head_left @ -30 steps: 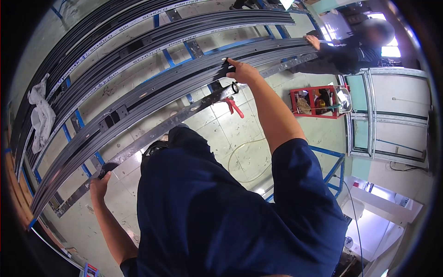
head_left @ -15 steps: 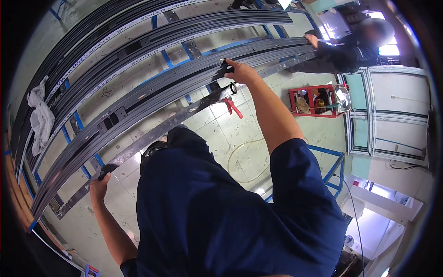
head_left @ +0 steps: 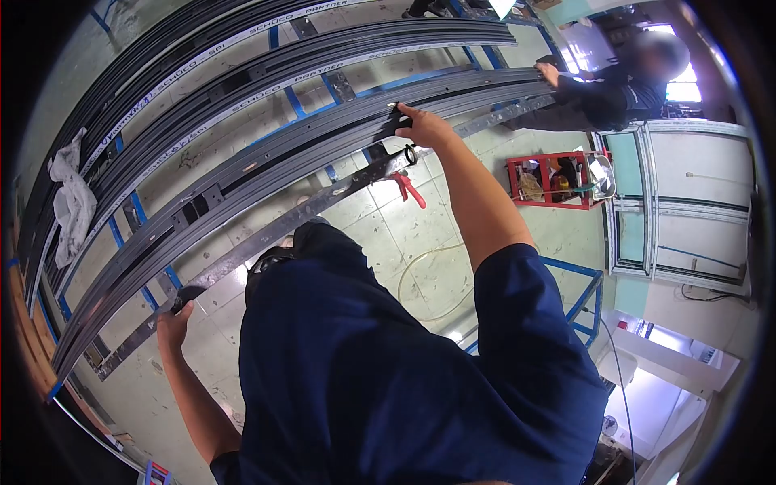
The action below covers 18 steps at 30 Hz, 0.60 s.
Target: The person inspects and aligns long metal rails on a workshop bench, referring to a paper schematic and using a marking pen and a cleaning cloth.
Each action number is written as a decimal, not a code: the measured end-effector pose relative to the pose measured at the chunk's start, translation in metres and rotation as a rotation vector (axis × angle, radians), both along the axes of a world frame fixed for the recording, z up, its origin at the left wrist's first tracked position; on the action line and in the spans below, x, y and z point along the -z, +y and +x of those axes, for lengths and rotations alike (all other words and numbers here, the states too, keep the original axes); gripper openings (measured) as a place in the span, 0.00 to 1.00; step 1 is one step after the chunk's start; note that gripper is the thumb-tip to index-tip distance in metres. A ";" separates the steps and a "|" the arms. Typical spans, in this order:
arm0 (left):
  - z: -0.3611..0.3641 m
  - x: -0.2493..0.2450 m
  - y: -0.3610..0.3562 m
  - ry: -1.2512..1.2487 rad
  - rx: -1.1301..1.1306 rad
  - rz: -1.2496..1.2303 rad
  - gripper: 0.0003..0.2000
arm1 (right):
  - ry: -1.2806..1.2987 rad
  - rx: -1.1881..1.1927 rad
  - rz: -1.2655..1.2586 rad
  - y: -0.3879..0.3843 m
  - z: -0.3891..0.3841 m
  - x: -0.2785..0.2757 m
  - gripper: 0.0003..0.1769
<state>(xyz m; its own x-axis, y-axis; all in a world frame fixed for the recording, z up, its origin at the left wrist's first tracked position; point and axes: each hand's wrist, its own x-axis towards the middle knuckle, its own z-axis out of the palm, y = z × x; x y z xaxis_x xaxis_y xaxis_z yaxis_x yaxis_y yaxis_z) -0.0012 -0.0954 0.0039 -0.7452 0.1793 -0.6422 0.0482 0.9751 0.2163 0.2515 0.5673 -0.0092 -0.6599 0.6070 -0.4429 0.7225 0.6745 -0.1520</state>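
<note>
Long dark grey metal profiles (head_left: 315,124) lie side by side across a blue-framed rack in front of me. My right hand (head_left: 426,128) reaches over the near profile, index finger stretched out and thumb apart. Its fingertip is at a small dark spot with a light fleck; whether it touches is too small to tell. My left hand (head_left: 173,325) is closed at the rack's front metal rail (head_left: 230,265), thumb on top, other fingers mostly hidden. A dark patch lies beside that thumb. A red-handled tool (head_left: 411,191) hangs at a black tube (head_left: 396,162) on the rail.
Another person (head_left: 622,93) stands at the right end, a hand on the profiles. More profiles with printed white film (head_left: 267,95) lie farther back. A crumpled white sheet (head_left: 74,198) lies left. A red cart (head_left: 558,179), framed panels (head_left: 679,202) and a blue stand (head_left: 578,295) are right.
Both hands stay nearly in place. The view shifts very slightly, and the other person's head leans a little.
</note>
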 end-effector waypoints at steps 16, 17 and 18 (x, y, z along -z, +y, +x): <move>0.004 0.005 -0.006 0.047 0.029 0.028 0.30 | 0.006 0.003 0.011 0.000 0.000 0.000 0.47; 0.004 0.006 -0.006 0.061 0.036 0.052 0.30 | 0.006 0.003 0.011 0.000 0.000 -0.001 0.47; 0.005 0.006 -0.006 0.061 0.036 0.052 0.30 | 0.000 0.007 -0.013 0.000 0.000 -0.001 0.46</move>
